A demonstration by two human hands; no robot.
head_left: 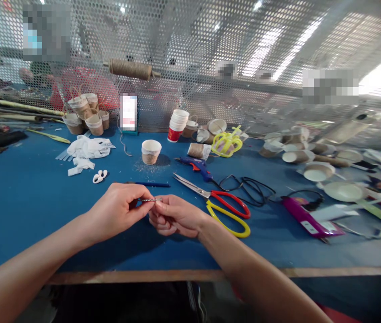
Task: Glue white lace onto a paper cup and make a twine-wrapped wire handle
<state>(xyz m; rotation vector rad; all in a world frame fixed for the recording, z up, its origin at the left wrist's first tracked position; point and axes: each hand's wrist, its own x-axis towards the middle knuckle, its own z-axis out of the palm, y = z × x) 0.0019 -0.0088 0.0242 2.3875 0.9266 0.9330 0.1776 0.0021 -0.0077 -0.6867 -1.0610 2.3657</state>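
Over the front part of the table, my left hand [119,204] and my right hand [175,215] meet, each with thumb and forefinger pinched. Between them runs a short, thin twisted strand [148,200], greyish brown like twine; its ends are hidden by the fingers. Just beyond my hands lies a dark blue pen-like stick [153,184]. Large scissors [207,194] with one red and one yellow handle rest partly spread to the right of my right hand. Farther back stands a small cup [151,152] wrapped in brown twine, with a white cloth-like band round its top.
A blue glue gun [195,167] with a black cable lies behind the scissors. White fabric strips [88,148] are heaped at the left. Stacked paper cups [178,123] and twine-wrapped baskets [84,112] stand near the mesh partition [184,40]. A purple packet [306,215] lies right.
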